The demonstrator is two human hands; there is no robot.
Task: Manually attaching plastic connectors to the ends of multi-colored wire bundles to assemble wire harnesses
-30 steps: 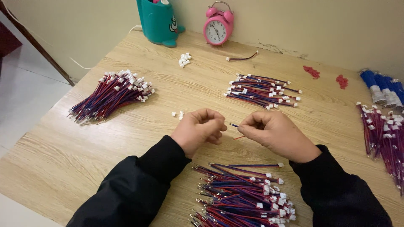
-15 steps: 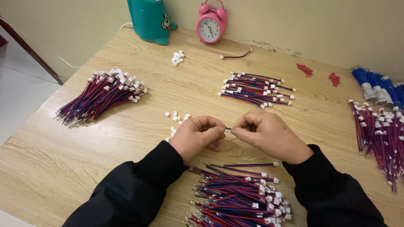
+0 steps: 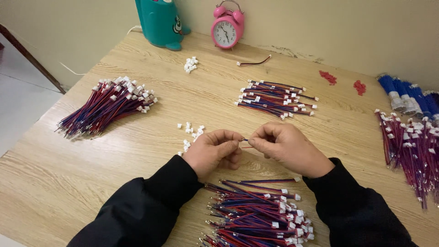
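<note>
My left hand [image 3: 214, 152] and my right hand [image 3: 284, 147] meet over the middle of the wooden table [image 3: 55, 183], fingers pinched together on a short red and blue wire [image 3: 246, 141]. Only a small piece of the wire shows between the fingertips. Whatever else the left fingers enclose is hidden. A few loose white connectors [image 3: 190, 132] lie just left of my left hand. A pile of red and blue wires with white connectors [image 3: 260, 215] sits right below my wrists.
Another wire bundle [image 3: 106, 104] lies at the left, a smaller pile [image 3: 276, 99] in the middle behind my hands, a long bundle [image 3: 409, 150] at the right edge. At the back stand a teal container [image 3: 160, 22], a pink alarm clock [image 3: 227, 28], white connectors [image 3: 190, 64], blue rolls [image 3: 402, 91].
The view has shifted, so everything sits a little lower in the picture. My hands have drawn closer together on the wire, and more loose white connectors show beside my left hand.
</note>
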